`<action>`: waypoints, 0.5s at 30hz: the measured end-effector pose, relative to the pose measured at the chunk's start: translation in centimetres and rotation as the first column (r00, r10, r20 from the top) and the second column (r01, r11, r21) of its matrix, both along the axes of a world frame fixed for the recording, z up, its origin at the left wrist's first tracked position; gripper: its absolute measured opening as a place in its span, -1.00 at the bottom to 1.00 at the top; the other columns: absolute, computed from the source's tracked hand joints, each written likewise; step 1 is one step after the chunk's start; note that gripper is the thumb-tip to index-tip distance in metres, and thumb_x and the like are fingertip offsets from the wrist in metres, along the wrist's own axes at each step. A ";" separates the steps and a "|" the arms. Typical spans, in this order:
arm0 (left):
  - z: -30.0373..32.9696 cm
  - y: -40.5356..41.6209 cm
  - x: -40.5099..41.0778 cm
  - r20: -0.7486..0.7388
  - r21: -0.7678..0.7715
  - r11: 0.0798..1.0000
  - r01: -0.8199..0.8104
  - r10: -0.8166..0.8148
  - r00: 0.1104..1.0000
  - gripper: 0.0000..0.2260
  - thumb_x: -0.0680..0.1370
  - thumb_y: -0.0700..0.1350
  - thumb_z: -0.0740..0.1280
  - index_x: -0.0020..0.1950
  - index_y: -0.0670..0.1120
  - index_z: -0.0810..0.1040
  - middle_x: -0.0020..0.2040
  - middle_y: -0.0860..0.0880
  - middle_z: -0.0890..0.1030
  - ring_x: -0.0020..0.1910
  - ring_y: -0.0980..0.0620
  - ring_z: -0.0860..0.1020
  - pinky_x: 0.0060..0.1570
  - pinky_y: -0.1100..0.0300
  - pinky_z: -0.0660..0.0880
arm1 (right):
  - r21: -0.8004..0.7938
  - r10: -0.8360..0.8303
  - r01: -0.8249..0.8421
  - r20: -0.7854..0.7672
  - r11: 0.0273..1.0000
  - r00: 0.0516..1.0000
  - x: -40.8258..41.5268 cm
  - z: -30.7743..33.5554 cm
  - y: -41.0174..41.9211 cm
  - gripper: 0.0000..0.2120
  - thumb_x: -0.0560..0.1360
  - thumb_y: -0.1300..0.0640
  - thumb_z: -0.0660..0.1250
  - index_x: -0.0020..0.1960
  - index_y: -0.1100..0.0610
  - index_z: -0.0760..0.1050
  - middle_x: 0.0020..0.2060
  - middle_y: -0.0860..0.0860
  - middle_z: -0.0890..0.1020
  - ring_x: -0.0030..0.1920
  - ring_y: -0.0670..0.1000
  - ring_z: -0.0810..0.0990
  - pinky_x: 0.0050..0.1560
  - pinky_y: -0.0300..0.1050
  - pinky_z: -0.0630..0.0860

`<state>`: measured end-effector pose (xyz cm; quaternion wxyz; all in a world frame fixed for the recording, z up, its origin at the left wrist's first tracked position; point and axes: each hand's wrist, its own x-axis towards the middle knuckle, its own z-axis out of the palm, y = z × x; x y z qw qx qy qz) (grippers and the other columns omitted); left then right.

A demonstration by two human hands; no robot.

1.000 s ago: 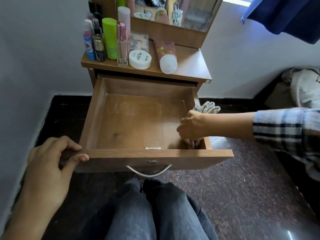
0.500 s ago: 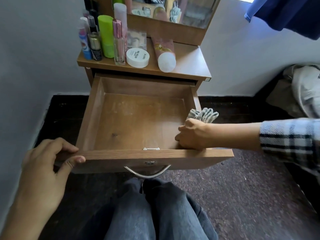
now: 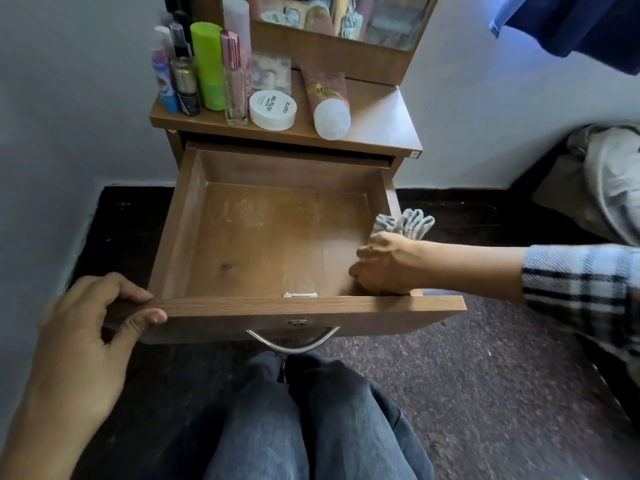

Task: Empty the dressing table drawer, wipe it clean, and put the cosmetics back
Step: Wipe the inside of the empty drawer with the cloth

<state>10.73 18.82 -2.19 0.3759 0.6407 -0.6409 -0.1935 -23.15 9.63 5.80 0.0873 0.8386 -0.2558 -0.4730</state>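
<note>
The wooden drawer is pulled far out of the dressing table and holds nothing but a dusty bottom. My left hand grips the left end of the drawer front, thumb on the face and fingers over the top edge. My right hand grips a grey cloth at the drawer's front right corner, against the right wall; part of the cloth sticks up over that wall. The cosmetics stand on the table top: a green bottle, a white round jar, a pink tube lying down, and several slim bottles.
A mirror rises behind the table top. The metal handle hangs on the drawer front above my knees. A wall is close on the left, bedding lies at the right, and dark floor surrounds the table.
My right hand with the cloth has slid a little along the right wall at the front corner. My left hand has kept its grip on the drawer front.
</note>
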 end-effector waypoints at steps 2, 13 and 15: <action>1.0 0.2 -0.7 0.016 -0.001 1.000 0.014 -0.014 1.000 -0.81 0.33 0.03 0.33 -0.12 0.27 0.43 -0.13 0.20 0.49 -0.11 -0.15 0.49 -0.11 -0.24 0.46 | 0.033 0.004 -0.002 -0.061 0.999 0.998 0.3 0.2 0.7 -0.74 0.63 0.16 0.11 0.27 0.12 0.43 0.27 0.01 0.48 0.29 0.06 0.45 0.22 -0.10 0.40; 4.6 0.8 -3.5 0.074 0.050 0.998 -0.027 0.024 0.997 -0.79 0.39 -0.21 0.42 -0.19 0.04 0.43 -0.16 0.04 0.45 -0.03 -0.19 0.45 -0.15 -0.06 0.41 | 0.283 -0.304 0.368 -0.247 0.886 0.920 1.5 3.2 -1.9 -0.72 0.53 0.32 0.21 0.16 0.16 0.57 0.11 0.15 0.63 -0.09 0.04 0.55 0.06 -0.01 0.56; 4.6 0.8 -3.5 0.080 0.054 0.998 -0.042 0.037 0.996 -0.82 0.40 -0.22 0.42 -0.18 -0.01 0.45 -0.15 0.02 0.46 -0.03 -0.19 0.45 -0.18 0.02 0.35 | 0.261 -0.361 0.399 -0.183 0.879 0.914 1.2 2.1 -1.5 -0.77 0.53 0.30 0.21 0.12 0.18 0.56 0.13 0.16 0.60 -0.01 0.13 0.61 -0.01 -0.04 0.56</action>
